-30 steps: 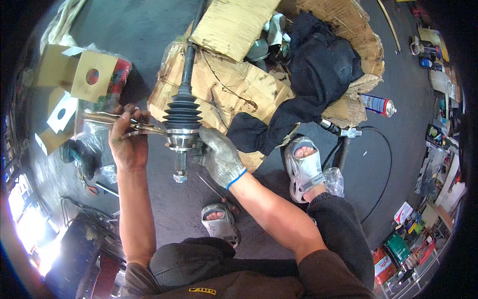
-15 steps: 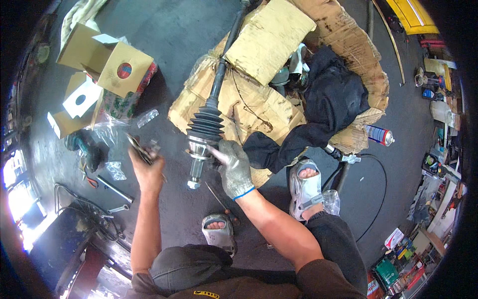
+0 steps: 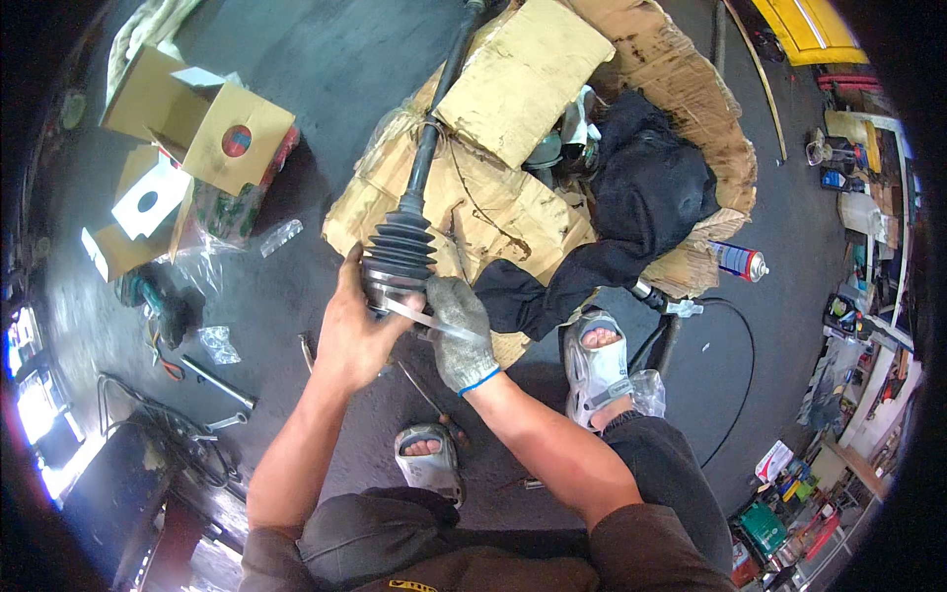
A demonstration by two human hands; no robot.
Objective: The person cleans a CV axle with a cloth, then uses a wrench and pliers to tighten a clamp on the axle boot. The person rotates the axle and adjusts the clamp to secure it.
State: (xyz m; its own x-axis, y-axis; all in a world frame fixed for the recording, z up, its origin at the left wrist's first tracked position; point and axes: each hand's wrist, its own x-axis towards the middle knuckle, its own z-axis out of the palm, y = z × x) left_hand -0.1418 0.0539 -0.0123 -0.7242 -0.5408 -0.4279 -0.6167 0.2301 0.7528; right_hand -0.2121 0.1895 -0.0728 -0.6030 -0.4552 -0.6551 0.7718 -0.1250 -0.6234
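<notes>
Holding car axle [image 3: 409, 222] by its rubber boot [image 3: 398, 249] | bare left hand [image 3: 355, 331] grips boot | gloved right hand [image 3: 460, 331] pinches metal band [image 3: 424, 318]

A person's own body seen from above: two forearms, one gloved hand, dark clothes and sandals.

The left hand [image 3: 357, 335] is bare, with nothing worn on the forearm behind it. The right hand [image 3: 462, 333] wears a grey knitted work glove with a thin blue band at the cuff; the forearm behind that cuff is uncovered up to a short brown sleeve. Below the hands are dark trousers, and each foot wears a grey strapped sandal [image 3: 596, 363] with open toes.
</notes>
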